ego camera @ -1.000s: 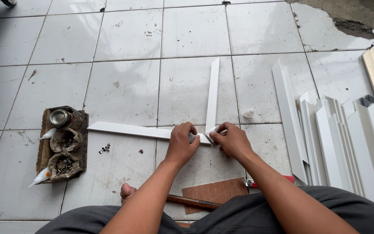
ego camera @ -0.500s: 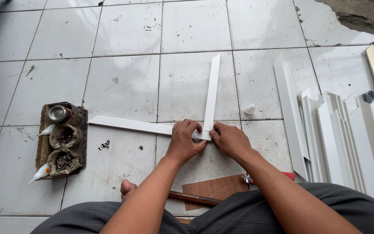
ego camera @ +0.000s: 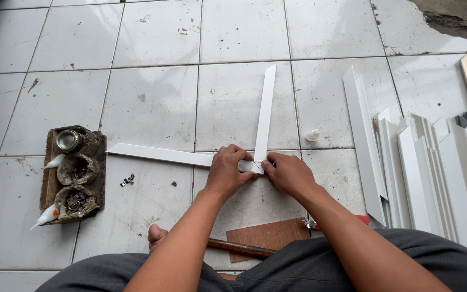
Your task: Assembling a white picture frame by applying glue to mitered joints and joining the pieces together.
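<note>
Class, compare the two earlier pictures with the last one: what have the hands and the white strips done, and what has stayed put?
Both hands, left hand and right hand, have closed in tighter over the corner where the horizontal white strip meets the upright white strip, pressing the joint. The strips keep their L shape. The wooden block with the tin, the small white cap and the stacked white strips lie unchanged.

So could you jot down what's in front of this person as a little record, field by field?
Left hand: presses on the flat-lying white strip at the corner joint
Right hand: pinches the end of the second white strip, which runs away from the person
Shape: the strips meet in an L
Left side: wooden block with a small tin and glue tubes
Right side: stack of white trim pieces
Surface: tiled floor
</note>
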